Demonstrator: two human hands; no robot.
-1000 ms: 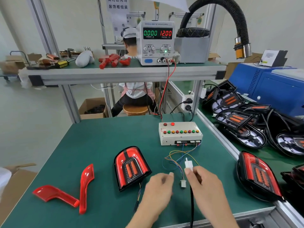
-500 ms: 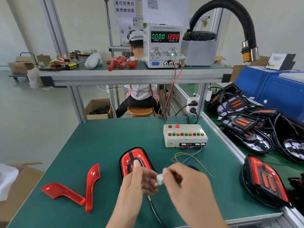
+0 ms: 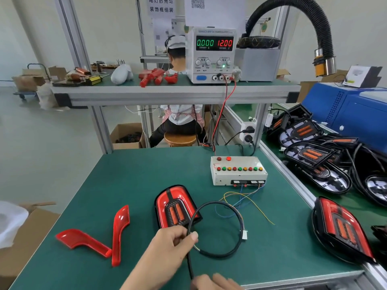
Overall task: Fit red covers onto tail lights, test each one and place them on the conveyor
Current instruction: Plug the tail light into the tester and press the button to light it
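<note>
1. Room: a factory floor [image 3: 41, 143] in pale grey, with white walls. A second worker [image 3: 180, 114] in a white cap sits on a wooden stool beyond the workbench, back turned.
2. Workbench [image 3: 129, 181]: a green mat surface on an aluminium frame. All places below are given relative to it.
3. Upper shelf [image 3: 167, 91]: spans the far end. It carries a bench power supply [image 3: 211, 55] whose displays read 0.000 and 12.00, with red parts and tools to its left.
4. Extraction hose [image 3: 310, 21]: black, ribbed, arching down over the far right corner.
5. Conveyor [image 3: 343, 197]: runs along the right edge. It holds a covered tail light [image 3: 343, 229] at the near end; uncovered lamp housings lie farther along.
6. Test box [image 3: 238, 170]: white, with a row of coloured buttons, at centre right. Thin coloured wires trail from its near face.
7. Tail light [image 3: 176, 206]: red cover fitted, lying at the centre of the mat.
8. Loose red covers [image 3: 120, 233]: two, touching at their near ends, at the near left.
9. Cable [image 3: 217, 229]: black, looped beside the tail light, ending in a white connector [image 3: 244, 235].
10. Left hand [image 3: 173, 243]: thumb and fingers pinch the cable at the loop.
11. Right hand [image 3: 213, 282]: at the near edge, by the cable's lower run; grip cannot be told.
</note>
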